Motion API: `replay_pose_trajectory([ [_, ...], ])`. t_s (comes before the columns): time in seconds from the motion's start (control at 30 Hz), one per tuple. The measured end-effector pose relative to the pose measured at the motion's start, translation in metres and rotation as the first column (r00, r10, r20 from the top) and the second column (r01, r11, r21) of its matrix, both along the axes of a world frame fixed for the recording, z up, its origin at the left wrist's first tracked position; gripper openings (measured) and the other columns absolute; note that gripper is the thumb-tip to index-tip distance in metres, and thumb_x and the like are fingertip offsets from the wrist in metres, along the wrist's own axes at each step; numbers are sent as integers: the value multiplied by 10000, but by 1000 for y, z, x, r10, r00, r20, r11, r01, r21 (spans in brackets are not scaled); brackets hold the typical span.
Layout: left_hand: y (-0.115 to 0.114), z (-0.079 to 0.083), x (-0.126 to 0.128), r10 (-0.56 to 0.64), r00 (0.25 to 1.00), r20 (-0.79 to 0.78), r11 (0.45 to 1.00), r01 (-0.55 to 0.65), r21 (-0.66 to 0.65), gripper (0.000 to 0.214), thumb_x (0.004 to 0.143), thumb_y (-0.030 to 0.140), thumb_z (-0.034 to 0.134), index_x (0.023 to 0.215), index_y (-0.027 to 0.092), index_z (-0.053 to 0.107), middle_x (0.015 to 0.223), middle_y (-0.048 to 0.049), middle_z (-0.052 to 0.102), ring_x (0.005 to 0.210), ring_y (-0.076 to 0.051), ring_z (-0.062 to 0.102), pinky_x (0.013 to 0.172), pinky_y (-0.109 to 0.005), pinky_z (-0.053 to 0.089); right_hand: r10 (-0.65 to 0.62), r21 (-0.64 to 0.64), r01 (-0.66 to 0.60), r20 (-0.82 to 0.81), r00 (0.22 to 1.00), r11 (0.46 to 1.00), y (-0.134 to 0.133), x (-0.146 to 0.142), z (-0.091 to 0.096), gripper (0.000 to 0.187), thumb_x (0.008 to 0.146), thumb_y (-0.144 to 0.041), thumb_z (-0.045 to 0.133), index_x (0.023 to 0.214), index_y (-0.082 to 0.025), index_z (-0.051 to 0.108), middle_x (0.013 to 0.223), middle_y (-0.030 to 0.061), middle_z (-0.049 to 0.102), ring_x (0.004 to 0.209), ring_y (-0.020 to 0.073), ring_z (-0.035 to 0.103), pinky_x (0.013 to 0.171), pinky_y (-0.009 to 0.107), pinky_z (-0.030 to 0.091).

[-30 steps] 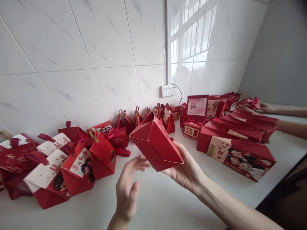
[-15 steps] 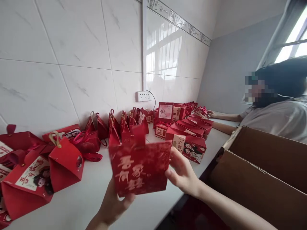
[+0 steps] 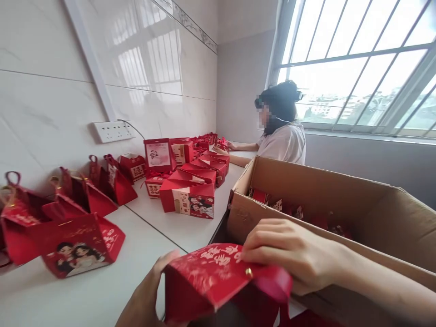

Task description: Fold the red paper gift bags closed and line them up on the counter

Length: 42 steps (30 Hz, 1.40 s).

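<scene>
Glossy tiled wall (image 3: 51, 104), both hands gripping creased (paper) red box (image 3: 218, 281)

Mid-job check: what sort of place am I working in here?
Likely a home kitchen or utility room used for packing: a white counter against a tiled wall with a socket, rows of favour boxes like the red gift box being held, and a cardboard carton holding more.

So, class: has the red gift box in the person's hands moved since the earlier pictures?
Yes. The red gift box has moved right along the white counter, toward the cardboard box.
</scene>
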<state>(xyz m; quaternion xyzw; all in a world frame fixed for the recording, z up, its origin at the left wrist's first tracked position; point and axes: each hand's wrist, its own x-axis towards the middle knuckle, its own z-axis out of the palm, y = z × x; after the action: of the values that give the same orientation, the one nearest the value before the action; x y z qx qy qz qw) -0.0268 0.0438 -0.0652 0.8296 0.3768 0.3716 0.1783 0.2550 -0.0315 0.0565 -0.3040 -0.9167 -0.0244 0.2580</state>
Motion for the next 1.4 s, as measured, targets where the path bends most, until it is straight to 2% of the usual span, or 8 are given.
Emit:
replay_pose_trajectory([
  [0.13,23,-4,45,-141,987,-80,989,145,42,605,874,305,498,1435,301,274,1301,-88,591,1080,-252,652,850,-383,589,-219,211,235,-94,971,949,3,61,24,143,880,-103,531,967,-202,587,847,73,680,760,153,628,661,256,520],
  [0.23,38,-2,76,-233,949,-213,952,267,149,431,916,271,452,1340,336,410,1319,-55,576,1144,-236,623,890,-385,580,-487,391,577,-311,816,717,17,119,22,39,838,-193,612,836,-228,594,775,24,676,650,136,596,603,252,500],
  [0.33,47,0,105,-274,916,-292,920,338,197,371,920,249,450,1288,304,459,1343,-70,550,1173,-240,603,901,-396,578,-664,131,853,-572,481,505,27,171,0,142,794,-338,609,739,-210,582,699,16,654,592,151,575,560,284,484],
  [0.5,52,9,152,-330,937,-118,915,348,204,461,919,243,479,1367,253,372,1376,-111,486,1264,-244,512,997,-422,517,-730,-204,898,-663,166,390,28,213,-26,203,730,-396,640,775,-199,625,726,4,659,655,163,598,614,307,513],
  [0.8,30,65,217,-397,887,234,899,428,-95,704,796,395,637,1415,268,327,1348,-103,512,1146,-254,584,910,-393,558,-330,145,753,-834,442,641,9,155,-11,286,867,-469,612,783,-209,529,698,-30,527,582,88,433,507,215,371],
  [0.97,43,79,226,-411,887,212,863,453,-221,732,745,419,694,1395,277,389,1403,-95,478,1155,-269,588,861,-371,575,-337,14,693,-867,367,720,7,138,-14,266,855,-452,637,774,-208,567,664,-45,543,538,73,450,460,186,381],
  [1.13,52,75,218,-404,856,322,691,516,-506,617,731,438,692,1276,228,494,1172,-74,669,1067,-262,651,814,-344,596,-457,-293,461,-839,296,837,8,144,-16,309,878,-527,567,877,-222,621,636,-46,555,534,84,511,517,195,483],
  [1.4,44,57,197,-368,800,474,320,587,-743,551,591,278,696,1099,225,490,1075,-70,709,961,-266,694,833,-382,580,-497,-533,145,-609,618,833,5,134,-24,312,894,-453,561,990,-175,664,864,63,684,745,176,657,645,276,562],
])
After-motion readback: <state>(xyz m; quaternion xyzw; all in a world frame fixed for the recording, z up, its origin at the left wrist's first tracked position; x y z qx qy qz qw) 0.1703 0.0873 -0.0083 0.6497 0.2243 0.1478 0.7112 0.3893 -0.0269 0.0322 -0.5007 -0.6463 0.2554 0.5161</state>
